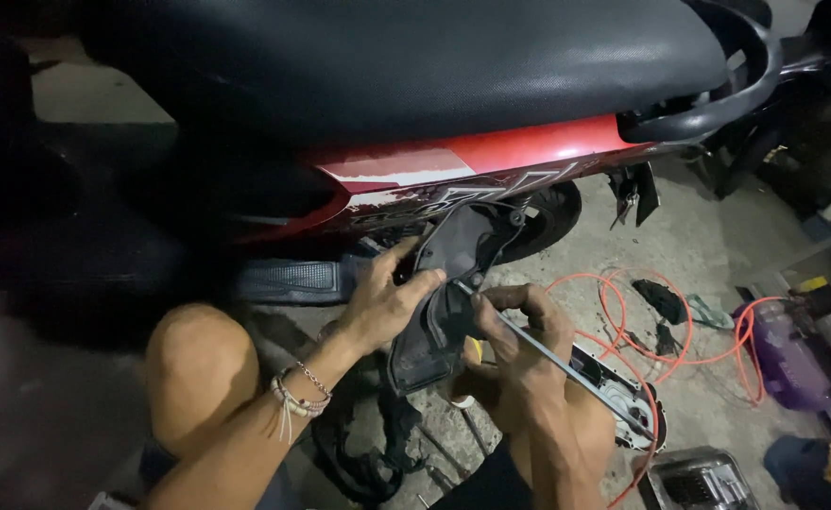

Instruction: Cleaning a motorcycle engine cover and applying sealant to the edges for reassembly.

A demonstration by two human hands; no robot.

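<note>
Left hand [382, 304], a beaded bracelet at its wrist, is clamped on the upper edge of a black plastic cover [448, 307] held just below the scooter's red side panel [472, 161]; the cover hangs tilted, apparently part-way loose from the body. Right of the cover, the right hand [519, 326] is closed around a long metal screwdriver [548, 354] whose tip meets the cover near its middle, so a fastener there seems to be in work. Fastener, tool handle and the cover's lower end are too dark or hidden to make out.
</note>
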